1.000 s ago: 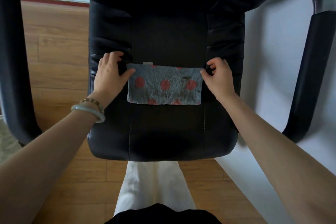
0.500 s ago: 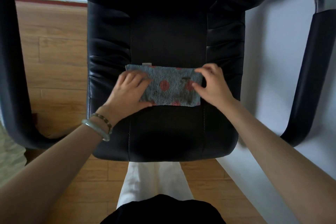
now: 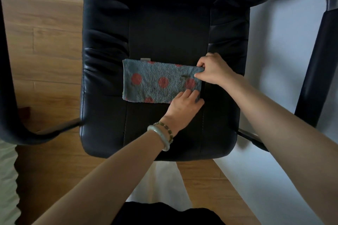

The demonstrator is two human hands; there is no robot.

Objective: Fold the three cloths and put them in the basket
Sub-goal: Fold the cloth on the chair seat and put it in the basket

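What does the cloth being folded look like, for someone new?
Start at the black chair seat in the middle of the view. A grey-blue cloth lies flat across it, the left hand and right hand holding its right corners. Red dots and a small white tag on its far edge mark it out against plain black leather.

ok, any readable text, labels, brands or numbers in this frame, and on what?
None readable.
Small white tag at the far edge of the spotted cloth: too small to tell whether it carries print.
Black chair seat: no lettering visible.
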